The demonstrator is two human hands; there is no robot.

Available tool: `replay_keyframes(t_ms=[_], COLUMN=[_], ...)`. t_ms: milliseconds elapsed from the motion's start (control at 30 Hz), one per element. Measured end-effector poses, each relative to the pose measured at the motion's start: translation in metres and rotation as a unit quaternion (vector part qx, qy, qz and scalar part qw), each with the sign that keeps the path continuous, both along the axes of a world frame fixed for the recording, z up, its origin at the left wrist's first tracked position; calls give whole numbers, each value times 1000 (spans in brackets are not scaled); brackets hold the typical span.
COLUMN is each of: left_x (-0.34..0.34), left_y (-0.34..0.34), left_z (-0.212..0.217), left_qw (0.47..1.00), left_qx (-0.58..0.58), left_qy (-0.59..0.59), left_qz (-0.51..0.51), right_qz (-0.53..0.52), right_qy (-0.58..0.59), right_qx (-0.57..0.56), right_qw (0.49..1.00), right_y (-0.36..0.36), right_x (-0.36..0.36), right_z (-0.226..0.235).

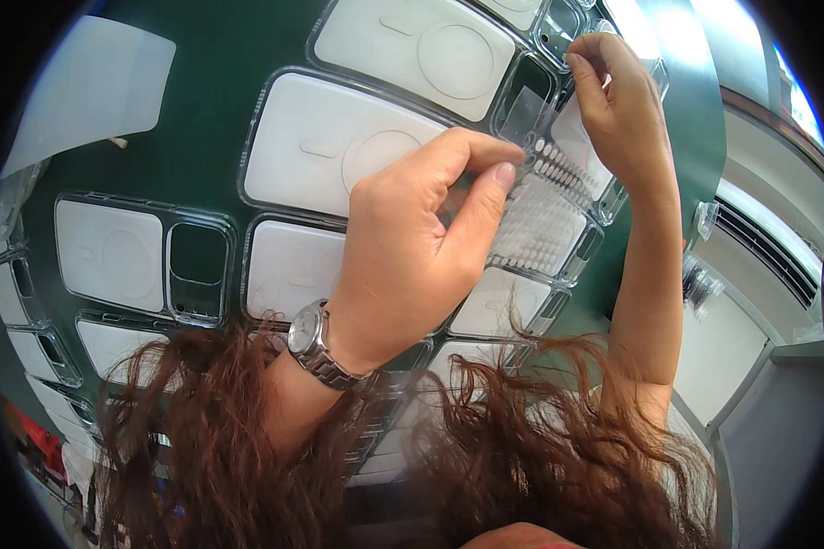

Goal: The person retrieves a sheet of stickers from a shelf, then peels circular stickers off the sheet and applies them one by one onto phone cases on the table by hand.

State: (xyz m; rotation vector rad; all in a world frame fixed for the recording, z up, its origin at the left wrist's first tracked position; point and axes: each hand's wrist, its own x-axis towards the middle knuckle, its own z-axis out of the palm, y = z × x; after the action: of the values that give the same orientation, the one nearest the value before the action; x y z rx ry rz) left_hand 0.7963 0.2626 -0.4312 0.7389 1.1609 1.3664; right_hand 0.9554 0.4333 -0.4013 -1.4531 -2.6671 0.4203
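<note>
Your left hand [417, 242] pinches the dotted clear sheet [538, 220] right of centre — likely steadying it over phone cases [307, 119] — while your right hand's [623, 110] fingers curl, upper right; any grip I can't tell.

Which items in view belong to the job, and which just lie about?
Seemingly in the job:
dotted clear sheet at the left hand
clear-edged cases with white panels, beneath and around it

Seemingly lying about:
pale sheet, upper left
red item, lower left
</note>
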Motion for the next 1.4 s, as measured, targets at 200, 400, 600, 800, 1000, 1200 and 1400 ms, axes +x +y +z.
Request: replay_keyframes(t_ms=[200,400,600,800,1000,1200,1400], left_x=[0,-1,1,-8,-5,-5,-2], left_y=[0,1,2,2,2,1,0], left_z=[-1,1,0,0,-1,1,1], left_qw=[1000,998,994,997,993,995,995], left_qx=[9,-24,2,-9,-2,7,-1], left_qy=[-21,-51,-105,-67,-112,-98,-96], left_qz=[7,-7,-5,-40,-18,-25,-3], right_qz=[28,-45,32,37,32,-74,-53], right_qy=[16,233,265,250,242,363,372], right_qx=[2,-11,14,-5,69,51,31], right_qw=[999,971,964,968,967,927,926], right_y=[9,-40,-87,-100,-110,-126,-121], right_x=[2,-2,-8,-10,-15,-25,-20], right_z=[5,24,10,16,4,-14,-10])
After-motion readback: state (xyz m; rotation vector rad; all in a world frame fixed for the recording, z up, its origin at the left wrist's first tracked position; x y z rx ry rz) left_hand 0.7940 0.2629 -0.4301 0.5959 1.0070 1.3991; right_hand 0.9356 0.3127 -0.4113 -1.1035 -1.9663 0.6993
